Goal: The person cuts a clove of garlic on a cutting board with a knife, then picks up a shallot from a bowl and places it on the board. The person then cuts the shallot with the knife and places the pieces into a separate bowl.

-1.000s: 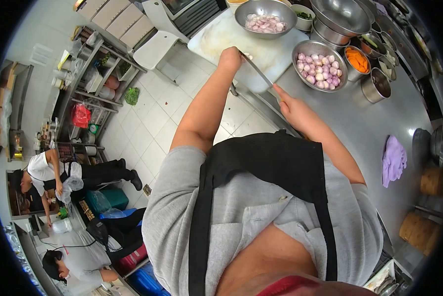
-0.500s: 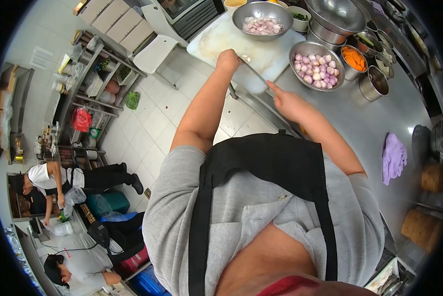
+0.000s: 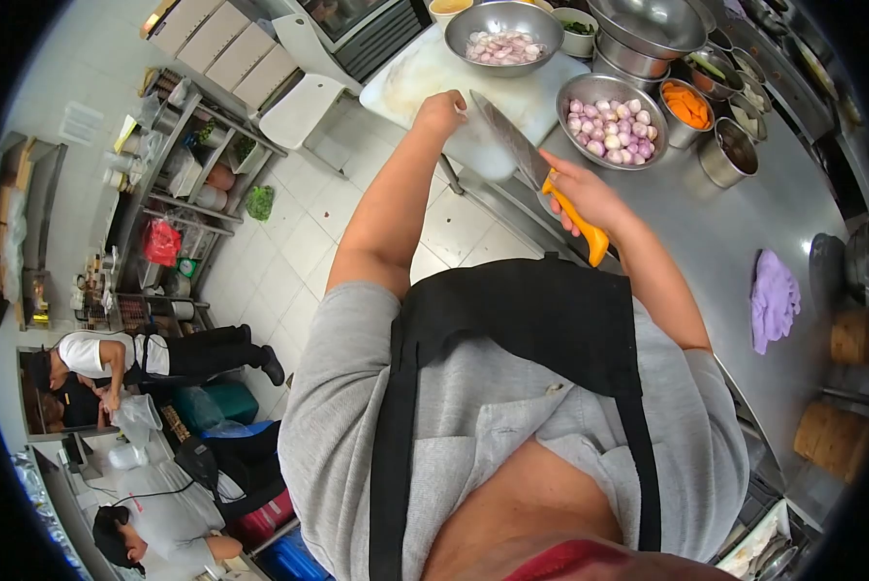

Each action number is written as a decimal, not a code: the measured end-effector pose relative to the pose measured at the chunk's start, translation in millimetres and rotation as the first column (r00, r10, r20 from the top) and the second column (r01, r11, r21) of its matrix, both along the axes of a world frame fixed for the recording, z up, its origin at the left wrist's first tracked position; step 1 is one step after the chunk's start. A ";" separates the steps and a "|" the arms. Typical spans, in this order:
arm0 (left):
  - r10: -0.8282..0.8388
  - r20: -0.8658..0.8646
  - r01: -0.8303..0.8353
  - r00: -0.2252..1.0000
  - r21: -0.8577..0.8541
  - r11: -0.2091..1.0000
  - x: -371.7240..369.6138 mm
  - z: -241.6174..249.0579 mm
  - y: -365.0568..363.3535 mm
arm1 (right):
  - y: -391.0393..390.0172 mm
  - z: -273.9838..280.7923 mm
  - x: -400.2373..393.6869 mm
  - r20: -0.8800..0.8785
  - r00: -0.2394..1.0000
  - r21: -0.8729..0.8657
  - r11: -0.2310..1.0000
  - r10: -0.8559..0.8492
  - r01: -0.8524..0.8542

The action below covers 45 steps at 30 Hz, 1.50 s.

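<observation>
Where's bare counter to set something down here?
The steel counter is bare between the right hand holding the knife, the shallot bowl and the purple cloth. The cutting board is bare left of the left hand. Bowls and tins crowd the far edge.

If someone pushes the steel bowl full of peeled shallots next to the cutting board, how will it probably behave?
The round steel bowl of peeled pink shallots would probably slide easily, since it sits on a smooth steel counter. It looks wide and low, so tipping seems unlikely. The rounded shallots are heaped loosely, so a sharp push might make some roll inside or spill over the rim.
</observation>
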<state>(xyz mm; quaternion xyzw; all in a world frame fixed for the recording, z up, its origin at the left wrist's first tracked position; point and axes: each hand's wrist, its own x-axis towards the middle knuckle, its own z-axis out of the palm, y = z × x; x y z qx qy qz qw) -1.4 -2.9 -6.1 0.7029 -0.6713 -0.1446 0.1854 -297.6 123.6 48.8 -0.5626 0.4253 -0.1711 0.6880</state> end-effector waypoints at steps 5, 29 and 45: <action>-0.035 0.249 0.019 0.968 0.067 0.998 6.2 4.5 -4.8 | 7.9 3.8 -2.0 -0.090 0.996 -0.146 0.989 -0.011 -0.002; 0.428 -0.731 -0.116 0.531 0.438 0.892 10.6 3.0 -3.5 | 5.8 -23.3 13.4 -0.254 0.967 -0.617 0.773 -0.021 -0.145; 0.452 -0.675 -0.180 0.583 0.436 0.882 3.1 -0.2 -7.5 | -13.6 -16.4 32.0 -0.449 0.894 -0.537 0.800 -0.003 -0.267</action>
